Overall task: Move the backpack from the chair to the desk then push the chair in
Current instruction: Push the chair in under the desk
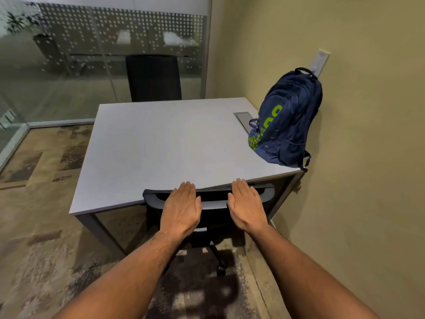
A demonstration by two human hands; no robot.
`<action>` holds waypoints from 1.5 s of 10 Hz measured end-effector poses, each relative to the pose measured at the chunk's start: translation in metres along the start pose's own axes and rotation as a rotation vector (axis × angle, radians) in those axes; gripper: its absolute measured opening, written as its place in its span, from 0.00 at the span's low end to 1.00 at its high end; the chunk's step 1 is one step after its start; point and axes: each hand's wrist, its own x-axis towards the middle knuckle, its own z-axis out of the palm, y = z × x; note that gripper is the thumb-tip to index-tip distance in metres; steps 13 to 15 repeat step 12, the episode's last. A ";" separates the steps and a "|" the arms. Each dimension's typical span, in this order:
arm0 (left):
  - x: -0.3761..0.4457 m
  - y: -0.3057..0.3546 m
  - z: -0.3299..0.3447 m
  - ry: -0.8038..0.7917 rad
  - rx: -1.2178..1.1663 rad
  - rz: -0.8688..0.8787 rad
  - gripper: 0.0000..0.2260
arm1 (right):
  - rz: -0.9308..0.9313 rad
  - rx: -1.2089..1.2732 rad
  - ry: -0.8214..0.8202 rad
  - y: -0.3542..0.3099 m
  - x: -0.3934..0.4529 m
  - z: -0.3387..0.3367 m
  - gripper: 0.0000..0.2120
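Desk (161, 143): pale grey top, set into the corner against the yellow wall, surface bare except along its right side.

Backpack (287, 120): navy with green lettering, standing upright on the desk's right rear part, leaning back against the wall so it stays propped; its base sits close to the near right corner. First half of the task looks done. Zips appear closed, so contents cannot be told.

Chair (207, 199): black, its seat tucked beneath the desk's near edge, backrest top rail level with and touching or just short of that edge (cannot tell which). Base and one caster show below on the carpet. Pushing-in appears at or near its end.

Second chair (153, 78): dark, on the far side of the desk, not part of the job.

Left hand (181, 206) and right hand (247, 203): both flat, palms down on the backrest's top, fingers (240, 187) extended and together, gripping nothing — a pushing posture rather than a hold, spread apart to drive the chair straight.

Cable hatch (243, 119): recessed in the desk beside the backpack, lid shut.
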 end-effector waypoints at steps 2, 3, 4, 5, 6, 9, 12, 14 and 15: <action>0.040 0.006 0.007 0.003 0.008 -0.033 0.27 | -0.050 -0.006 -0.016 0.017 0.044 -0.003 0.34; 0.055 0.010 0.008 0.000 -0.007 -0.035 0.27 | -0.072 -0.022 -0.013 0.026 0.061 -0.004 0.37; 0.065 0.021 0.009 0.001 -0.022 -0.030 0.28 | -0.086 -0.044 -0.004 0.041 0.077 -0.006 0.37; 0.075 0.031 0.012 -0.011 -0.029 -0.040 0.28 | -0.087 -0.050 -0.004 0.053 0.090 -0.005 0.36; 0.080 0.037 0.013 -0.025 -0.033 -0.054 0.27 | -0.085 -0.050 -0.012 0.058 0.096 -0.005 0.35; 0.084 0.041 0.014 -0.013 -0.029 -0.113 0.27 | -0.148 -0.031 -0.019 0.063 0.099 -0.005 0.34; 0.138 0.045 -0.039 0.114 -0.043 -0.216 0.28 | -0.248 0.104 0.021 0.061 0.160 -0.066 0.31; 0.138 0.045 -0.039 0.114 -0.043 -0.216 0.28 | -0.248 0.104 0.021 0.061 0.160 -0.066 0.31; 0.138 0.045 -0.039 0.114 -0.043 -0.216 0.28 | -0.248 0.104 0.021 0.061 0.160 -0.066 0.31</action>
